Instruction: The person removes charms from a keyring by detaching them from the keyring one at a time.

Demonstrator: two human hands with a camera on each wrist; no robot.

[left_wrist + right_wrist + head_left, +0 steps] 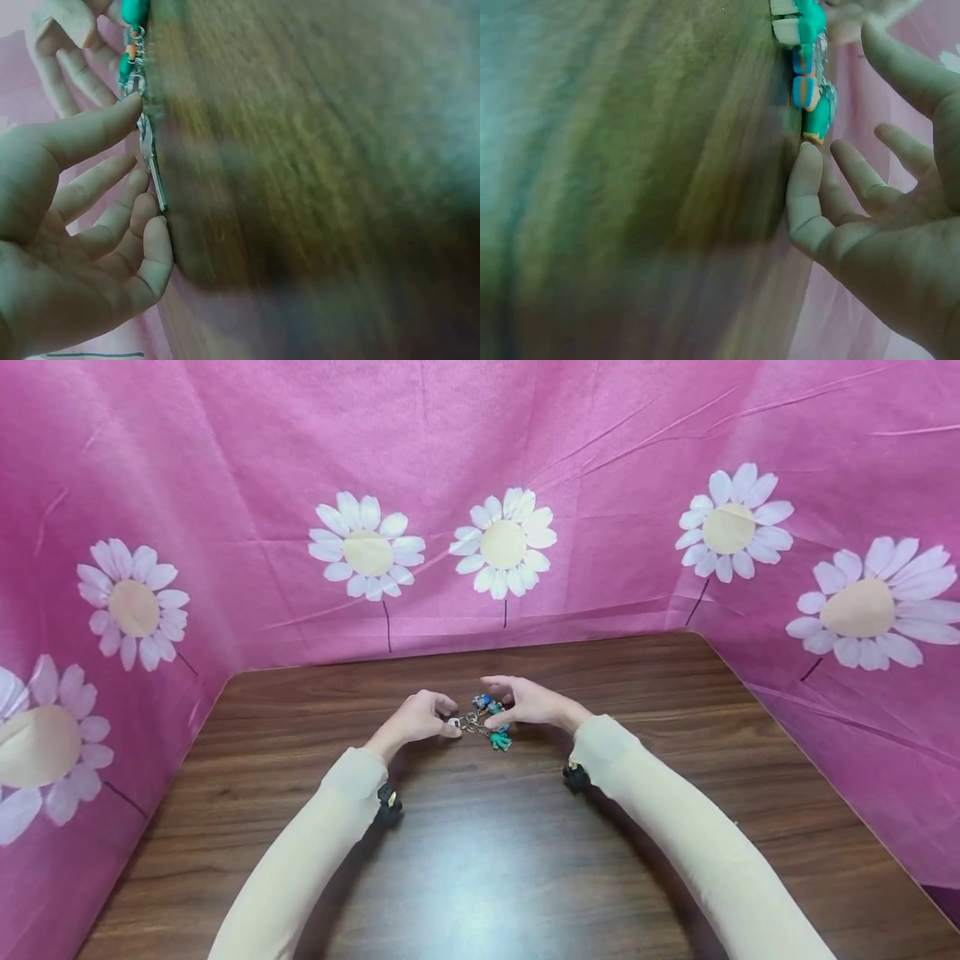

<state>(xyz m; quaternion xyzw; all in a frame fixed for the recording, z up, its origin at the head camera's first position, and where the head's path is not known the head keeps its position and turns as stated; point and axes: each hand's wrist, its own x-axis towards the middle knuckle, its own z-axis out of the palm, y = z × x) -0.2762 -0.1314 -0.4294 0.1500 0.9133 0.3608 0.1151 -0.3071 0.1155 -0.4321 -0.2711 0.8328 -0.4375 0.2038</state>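
Observation:
A keychain lies on the table, with small rubber figure charms in green [500, 741] and blue and several metal rings [471, 722]. My left hand [420, 717] is at the ring end, thumb and fingers spread apart around a flat silver piece [158, 184]. In the left wrist view the thumb overlaps the metal parts and the fingertips sit right at the silver piece. At the charm end, my right hand [536, 703] arches with its fingers relaxed. The right wrist view shows its little finger resting on the table right at a green charm [819, 116].
The brown wooden table [465, 843] reaches back to a pink cloth [600, 427] with white daisies, which hangs on three sides. Dark wrist cameras sit under both cream sleeves [675, 810].

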